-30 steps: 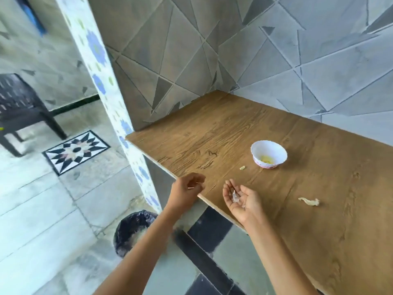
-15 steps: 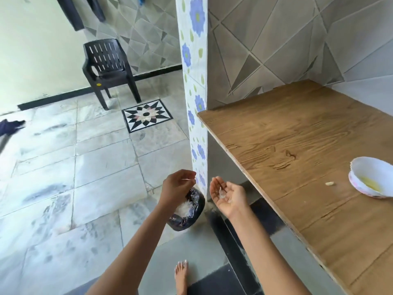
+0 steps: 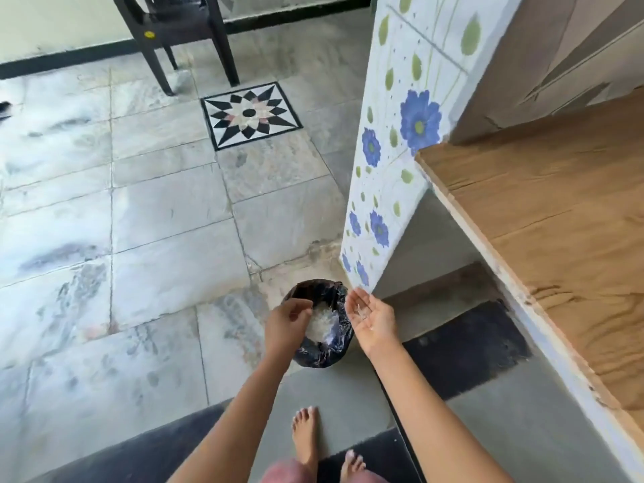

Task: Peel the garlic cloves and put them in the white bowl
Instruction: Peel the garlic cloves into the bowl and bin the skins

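Observation:
My left hand point(image 3: 287, 320) hovers over the mouth of a small bin lined with a black bag point(image 3: 326, 350) on the floor. Its fingertips are bunched against the thumb, pinching a tiny scrap of garlic peel that is hard to make out. My right hand point(image 3: 374, 324) is just right of the bin, palm up and fingers straight. Thin translucent garlic peel point(image 3: 360, 310) lies on those fingers. White scraps point(image 3: 320, 324) sit inside the bin. The white bowl and the garlic cloves are out of view.
The wooden table point(image 3: 557, 221) fills the right side, its edge running down to the lower right. A flower-tiled pillar point(image 3: 393, 162) stands beside the bin. A dark plastic chair point(image 3: 181, 26) is at the far back. My bare feet point(image 3: 306, 437) are below.
The view has swung from the table down to the floor. Both hands have left the table edge and gone down to the bin; the bowl has dropped out of sight.

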The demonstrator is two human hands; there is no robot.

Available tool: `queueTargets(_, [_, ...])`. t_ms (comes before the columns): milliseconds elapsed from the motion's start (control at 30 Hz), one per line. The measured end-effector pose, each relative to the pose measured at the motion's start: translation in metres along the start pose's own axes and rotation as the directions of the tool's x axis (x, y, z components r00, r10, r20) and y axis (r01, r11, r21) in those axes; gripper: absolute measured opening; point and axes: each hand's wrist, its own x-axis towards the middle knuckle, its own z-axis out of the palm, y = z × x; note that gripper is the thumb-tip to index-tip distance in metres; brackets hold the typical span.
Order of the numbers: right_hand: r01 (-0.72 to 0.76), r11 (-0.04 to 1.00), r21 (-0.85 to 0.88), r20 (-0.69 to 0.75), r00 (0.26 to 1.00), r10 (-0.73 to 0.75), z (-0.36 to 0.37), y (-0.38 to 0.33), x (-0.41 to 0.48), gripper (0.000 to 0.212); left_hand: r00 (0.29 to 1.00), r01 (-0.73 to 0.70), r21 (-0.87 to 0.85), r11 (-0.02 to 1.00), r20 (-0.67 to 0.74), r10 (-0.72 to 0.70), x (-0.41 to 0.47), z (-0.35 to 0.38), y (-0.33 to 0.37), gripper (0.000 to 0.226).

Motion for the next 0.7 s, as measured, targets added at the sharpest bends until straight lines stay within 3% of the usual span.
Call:
queueTargets(300, [-0.093, 0.967, -0.236, -0.154, 0.986, 0.057, -0.064, 0.051, 0.227, 0.028, 0.990, 0.135, 0.036, 0.990, 0.030, -0.136, 0.154, 0.099, -0.162, 0.016])
queueTargets(433, [-0.119, 0.941, -0.316, -0.189, 0.980, 0.060, -0.104, 0.076, 0.316, 0.037, 0.989, 0.085, 0.190, 0.978, 0.106, -0.106, 0.216, 0.149, -0.241, 0.018])
queueTargets(567, [-0.260, 0.832, -0.491, -0.186, 0.964, 0.192, -0.129, 0.092, 0.361, 0.062, 0.970, -0.047, 0.416, 0.908, 0.235, -0.058, 0.251, 0.177, -0.291, 0.022])
queueTargets(633, [-0.290, 0.827, -0.482, -0.197, 0.955, 0.220, -0.138, 0.094, 0.371, 0.069, 0.983, -0.039, 0.390, 0.920, 0.180, -0.035, 0.255, 0.179, -0.292, 0.025])
queueTargets(700, [-0.315, 0.833, -0.455, -0.224, 0.946, 0.235, -0.146, 0.098, 0.377, 0.070, 0.989, -0.044, 0.208, 0.977, 0.144, 0.014, 0.251, 0.180, -0.285, 0.033])
